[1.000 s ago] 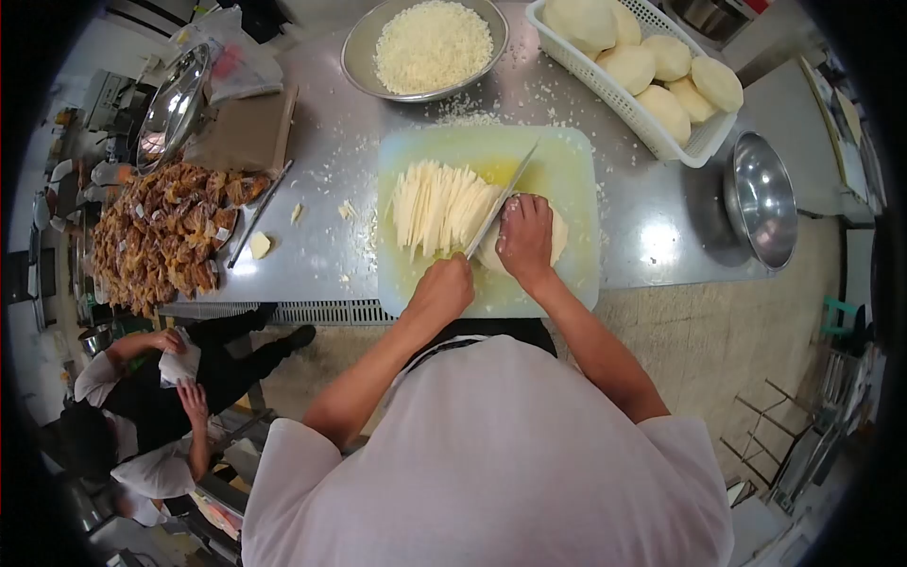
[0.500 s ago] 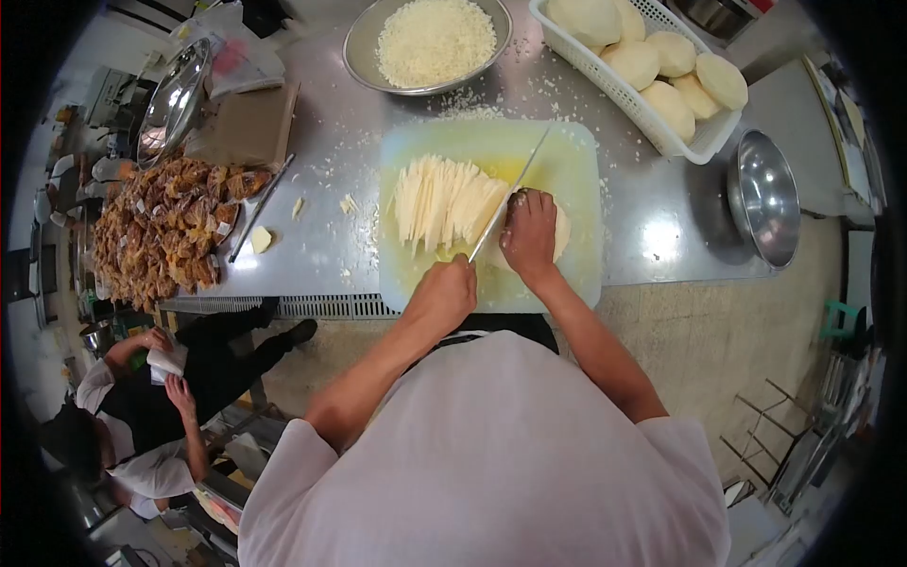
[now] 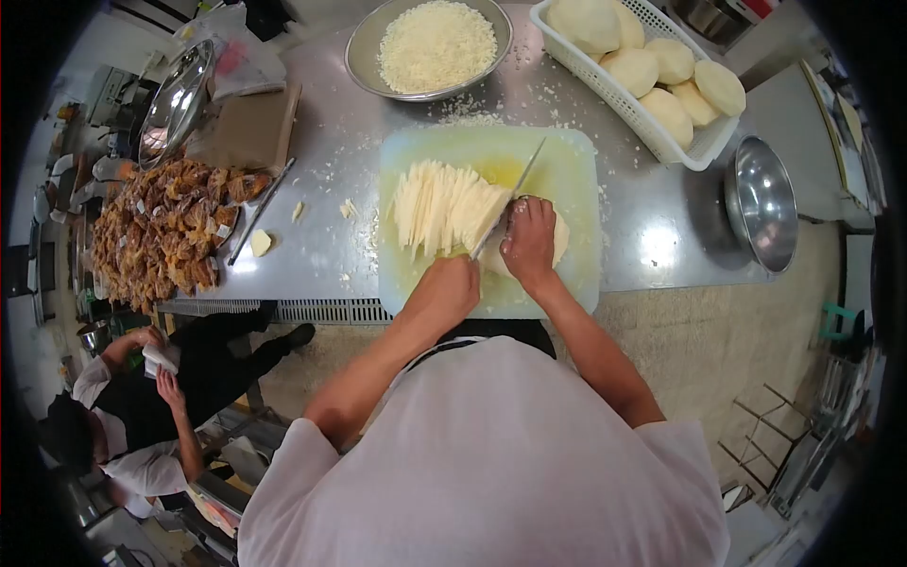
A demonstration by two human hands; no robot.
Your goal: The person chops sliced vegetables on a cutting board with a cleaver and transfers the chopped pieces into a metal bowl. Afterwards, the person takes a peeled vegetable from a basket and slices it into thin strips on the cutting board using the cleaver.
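My left hand (image 3: 448,291) is closed on the handle of a long knife (image 3: 525,175), whose blade slants up to the right. The curled fingers of my right hand (image 3: 529,234) hold a pale peeled vegetable (image 3: 562,238) against a pale green cutting board (image 3: 583,283). This hand covers much of the vegetable. The blade lies just left of the right fingers, by the vegetable's cut edge. Left of the blade, thin pale slices and strips (image 3: 435,206) form a row on the board.
Behind the board is a metal bowl (image 3: 364,74) of small white pieces. A white basket (image 3: 624,102) holds several peeled vegetables. An empty metal bowl (image 3: 763,203) stands right. Wrapped brown items (image 3: 161,231) and a dark rod (image 3: 262,212) lie left. Another person (image 3: 142,406) is lower left.
The knife has shifted slightly right along the vegetable, and its blade has dipped against the cut edge. My right hand has moved slightly right. The other person's hands have shifted around a white item.
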